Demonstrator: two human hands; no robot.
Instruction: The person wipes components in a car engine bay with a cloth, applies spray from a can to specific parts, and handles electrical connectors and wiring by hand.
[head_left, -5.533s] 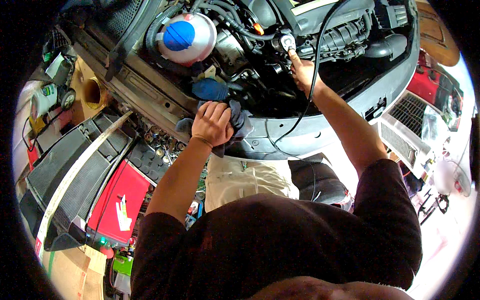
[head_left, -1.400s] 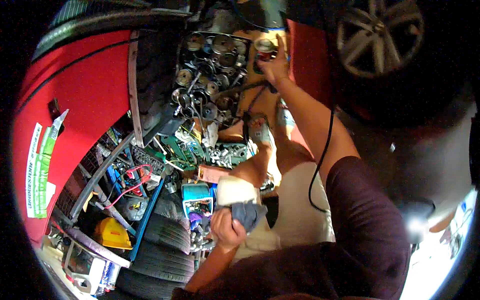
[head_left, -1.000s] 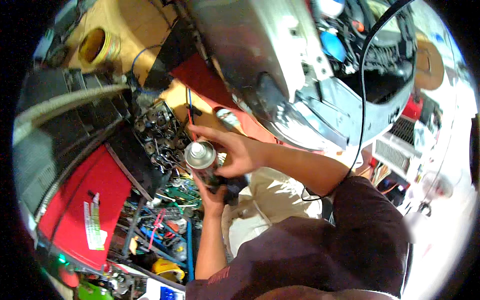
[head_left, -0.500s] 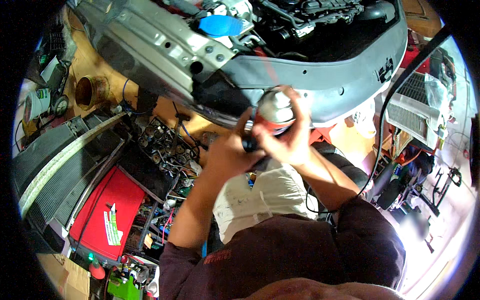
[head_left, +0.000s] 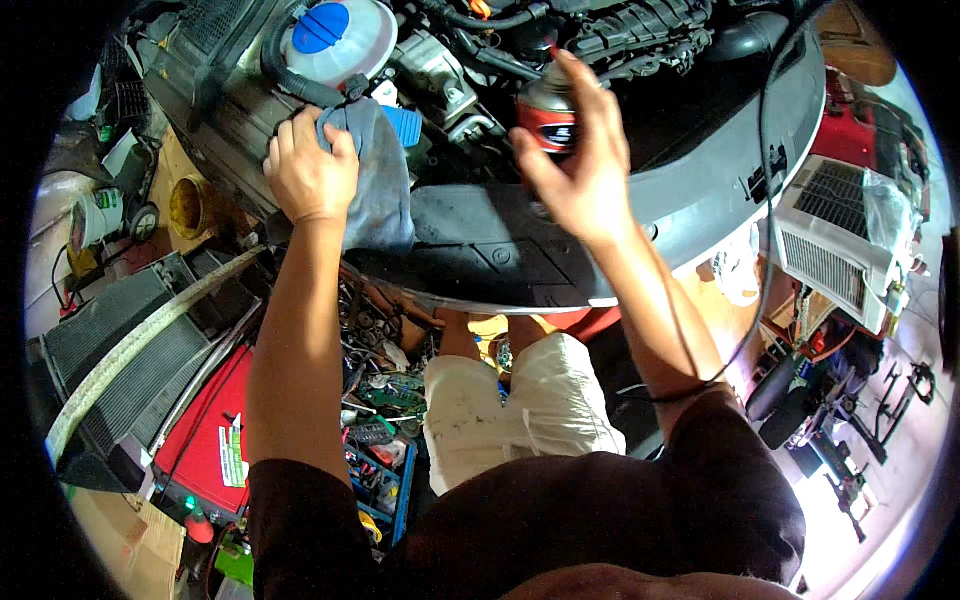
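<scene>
Over the open engine bay of a car, my right hand (head_left: 590, 165) grips a red and black spray can (head_left: 548, 128) held upright, its index finger up at the top near a small red nozzle. Farther left, my left hand (head_left: 312, 172) is closed on a blue-grey cloth (head_left: 385, 190), which drapes over the car's front edge. Just beyond that hand stands a whitish fluid reservoir (head_left: 365, 48) with a blue cap (head_left: 320, 27). Black hoses and engine parts (head_left: 640, 40) lie past the can.
The dark front bumper (head_left: 500, 255) curves between me and the engine. A black cable (head_left: 765, 170) hangs down on the right. Radiators (head_left: 120, 340), a red case (head_left: 205, 430) and loose parts crowd the floor at left; a white slatted unit (head_left: 825, 235) sits at right.
My hands, together at the can before, have parted. The right carried the can up over the engine bay; the left went left onto the cloth. My view has shifted farther over the engine.
</scene>
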